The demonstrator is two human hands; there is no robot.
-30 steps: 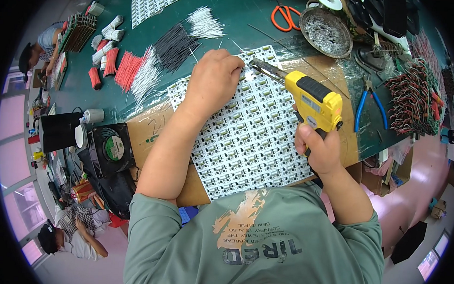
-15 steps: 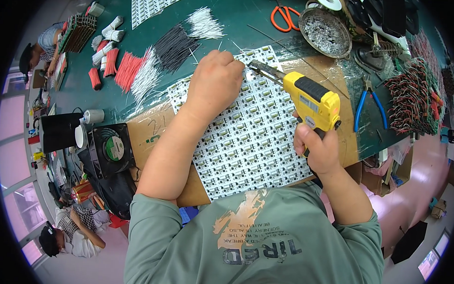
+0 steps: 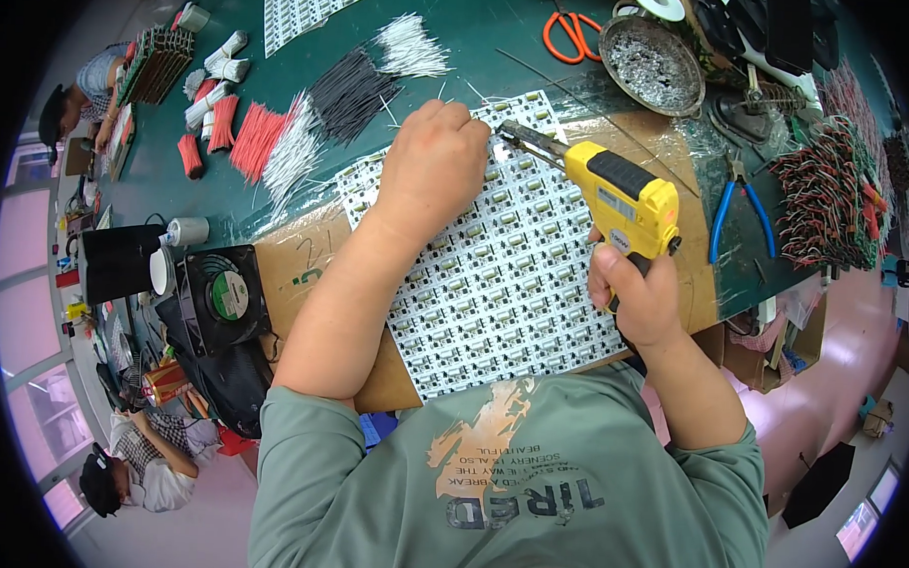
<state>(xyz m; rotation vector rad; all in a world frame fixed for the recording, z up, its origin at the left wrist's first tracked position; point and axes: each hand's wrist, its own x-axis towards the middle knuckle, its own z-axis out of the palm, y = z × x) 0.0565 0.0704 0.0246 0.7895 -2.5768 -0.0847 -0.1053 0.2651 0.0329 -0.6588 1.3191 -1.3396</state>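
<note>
My right hand (image 3: 632, 290) is wrapped round the grip of a yellow and black soldering gun (image 3: 633, 202). The gun points left, and its tip reaches the upper part of a white panel of small circuit boards (image 3: 504, 296), close by my left fingertips. Over the panel's upper left part, my left hand (image 3: 434, 163) is closed with its fingers curled down. Its back hides the fingertips and whatever they may pinch. A few loose white wires stick out beyond its knuckles. The panel lies on a brown board (image 3: 299, 304) and carries rows of small components.
Beyond my left hand lie piles of black wires (image 3: 353, 95), white wires (image 3: 411, 47) and red wires (image 3: 256, 145). Orange scissors (image 3: 571, 38), a metal pan of solder scraps (image 3: 650, 66), blue pliers (image 3: 742, 209) and wired boards (image 3: 828, 202) lie right. A fan (image 3: 224, 296) stands left.
My left hand has shifted very slightly to the right, and the soldering gun's body has moved up a touch. At the lower left, another person's arms have moved.
</note>
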